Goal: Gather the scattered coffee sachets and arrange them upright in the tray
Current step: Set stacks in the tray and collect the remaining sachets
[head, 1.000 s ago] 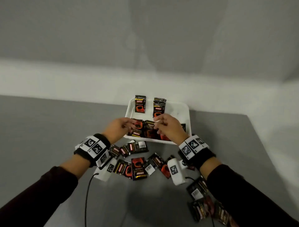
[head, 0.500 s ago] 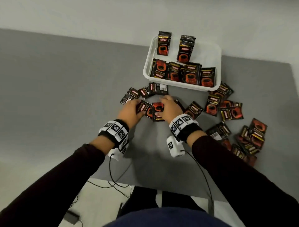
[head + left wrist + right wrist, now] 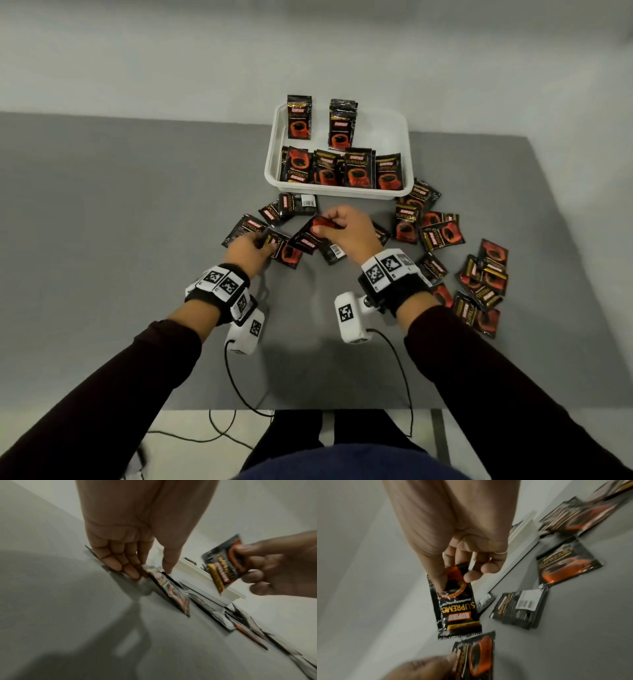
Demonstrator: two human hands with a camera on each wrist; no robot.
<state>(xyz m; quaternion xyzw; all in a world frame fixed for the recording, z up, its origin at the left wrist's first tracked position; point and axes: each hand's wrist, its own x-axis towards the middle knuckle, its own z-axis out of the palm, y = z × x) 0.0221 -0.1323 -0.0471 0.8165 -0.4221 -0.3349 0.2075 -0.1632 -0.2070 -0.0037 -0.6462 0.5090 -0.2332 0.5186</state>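
A white tray point(image 3: 342, 194) at the table's far side holds several black-and-orange coffee sachets point(image 3: 358, 168) standing upright in two rows. My right hand point(image 3: 322, 226) is just in front of the tray and pinches one sachet point(image 3: 455, 601) by its end, lifted off the table between thumb and fingers. To its left, my left hand point(image 3: 265, 245) is down on the table. Its fingertips point(image 3: 130, 570) and thumb pinch the edge of a sachet point(image 3: 173, 596) that still lies on the surface. Several loose sachets point(image 3: 294, 205) lie around both hands.
A large scatter of sachets point(image 3: 479, 274) lies on the grey table point(image 3: 120, 222) to the right of my right wrist. A pale wall runs behind the tray. Cables point(image 3: 236, 383) trail from both wrist cameras over the near table edge.
Both hands have drawn back from the tray to the loose sachets in front of it. The right hand has picked one up, and the left has closed on another.
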